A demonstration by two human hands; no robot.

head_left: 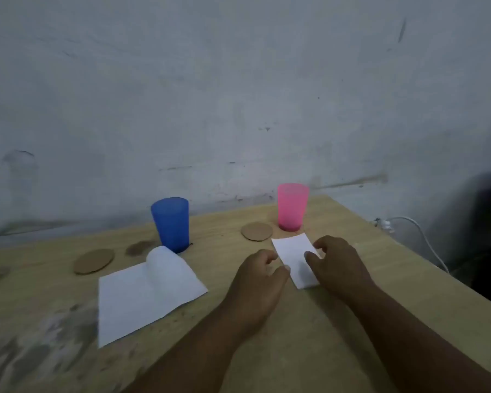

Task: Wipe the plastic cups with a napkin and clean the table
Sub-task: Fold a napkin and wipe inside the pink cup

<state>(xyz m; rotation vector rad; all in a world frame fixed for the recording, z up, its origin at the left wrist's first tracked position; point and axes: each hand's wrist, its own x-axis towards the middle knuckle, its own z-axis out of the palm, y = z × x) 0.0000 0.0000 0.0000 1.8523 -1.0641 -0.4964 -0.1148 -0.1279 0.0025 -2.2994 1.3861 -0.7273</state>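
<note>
Pinching the right edge of the folded napkin (295, 263), your right hand (339, 268) has its fingers (321, 245) curled and its thumb on top. Your left hand (255, 279), also curled, meets the left edge; I cannot tell if it grips. The napkin lies flat on the worktop (309, 336). From it, the pink cup (292, 207) stands at 12 o'clock, the blue cup (172, 224) at 10, and an open napkin (142, 302) at 8.
</note>
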